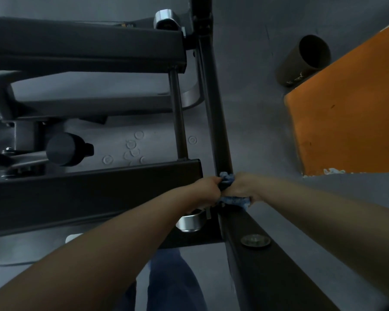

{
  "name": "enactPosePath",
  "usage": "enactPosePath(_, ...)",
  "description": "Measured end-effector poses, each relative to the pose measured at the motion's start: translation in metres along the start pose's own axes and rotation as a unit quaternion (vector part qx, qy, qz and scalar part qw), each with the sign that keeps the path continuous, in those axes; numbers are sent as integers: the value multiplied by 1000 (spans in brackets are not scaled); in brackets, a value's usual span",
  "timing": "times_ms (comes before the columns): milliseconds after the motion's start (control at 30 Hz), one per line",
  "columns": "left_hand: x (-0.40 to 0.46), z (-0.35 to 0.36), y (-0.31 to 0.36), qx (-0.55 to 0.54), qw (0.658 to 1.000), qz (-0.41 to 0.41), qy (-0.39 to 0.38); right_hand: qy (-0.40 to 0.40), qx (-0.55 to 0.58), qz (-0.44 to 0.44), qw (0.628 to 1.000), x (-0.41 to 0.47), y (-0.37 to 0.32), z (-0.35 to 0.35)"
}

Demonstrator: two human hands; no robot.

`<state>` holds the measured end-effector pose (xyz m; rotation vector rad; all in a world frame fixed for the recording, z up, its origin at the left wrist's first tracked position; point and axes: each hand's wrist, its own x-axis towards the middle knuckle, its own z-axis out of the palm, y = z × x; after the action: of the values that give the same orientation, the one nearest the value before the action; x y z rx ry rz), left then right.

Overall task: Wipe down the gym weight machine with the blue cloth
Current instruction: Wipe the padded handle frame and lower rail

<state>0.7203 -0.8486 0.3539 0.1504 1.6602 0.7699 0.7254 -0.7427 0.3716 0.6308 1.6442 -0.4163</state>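
two bare forearms reach forward from the bottom of the head view and meet at a dark metal frame tube (218, 122) of the black gym weight machine (85, 48). left hand (208, 187) has its fingers curled onto the crumpled blue cloth (228, 178), and right hand (243, 187) is clenched round the same cloth from the other side, so the cloth is bunched between both fists and wrapped against the tube. a fold of it hangs out below the right hand. just under the left wrist sits a shiny silver cylindrical cap (190, 222), and nearer on the wide black beam (272, 265) is a round metal bolt head (255, 240). left of the hands a broad dark crossbar (88, 189) runs across, with a black round knob (64, 149) beyond it. blue trouser legs (173, 286) show below. grey matte floor (256, 86) carries faint ring marks; an orange flat-topped box (350, 117) and a dark open-ended tube (303, 60) lie to the right.
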Motion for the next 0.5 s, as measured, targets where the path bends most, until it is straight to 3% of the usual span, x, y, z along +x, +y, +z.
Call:
enactPosePath(67, -1, 2, -1, -39, 999, -33, -5, 19, -172, 9, 985, 6, -12, 0)
enactPosePath(167, -4, 5, -2, -55, 997, -54, -3, 10, -303, -7, 953, 21, -17, 3)
enactPosePath(333, -8, 9, 2, -91, 995, -32, 26, 62, -200, -2, 978, 17, -13, 11)
enactPosePath(500, -18, 6, 11, -44, 998, -19, 42, 105, -141, -22, 984, 1, -6, 2)
